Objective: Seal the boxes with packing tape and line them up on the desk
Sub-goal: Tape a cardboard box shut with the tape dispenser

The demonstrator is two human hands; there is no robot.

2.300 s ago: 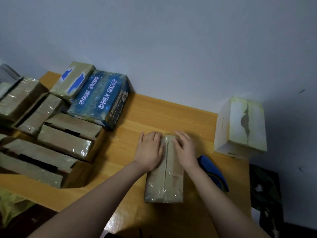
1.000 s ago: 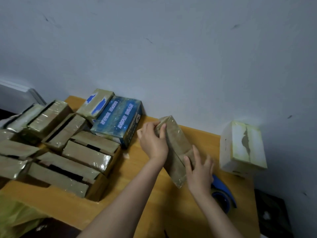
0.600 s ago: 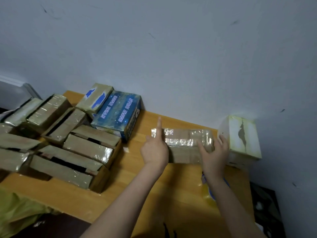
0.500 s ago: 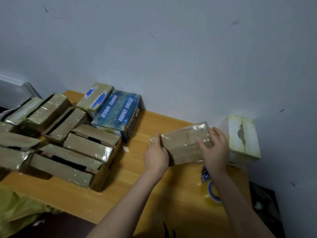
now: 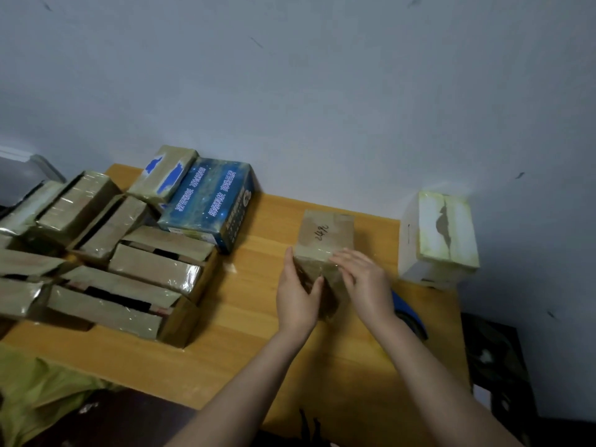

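Gripping the taped box (image 5: 325, 235) at its near corner, the left hand (image 5: 296, 296) steadies it, right hand (image 5: 366, 280) pressing flat-fingered; judged light, stiff, film-slick, best held by opposite sides.

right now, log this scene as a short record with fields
held: brown taped box, handwritten digits on its upper face
left hand: grips its near left side, thumb across the front
right hand: fingers laid flat on its near right corner
to its left: blue printed box, pile of brown boxes
to its right: white box by the wall
tape: blue tape dispenser, partly hidden by the right forearm
surface: wooden desk
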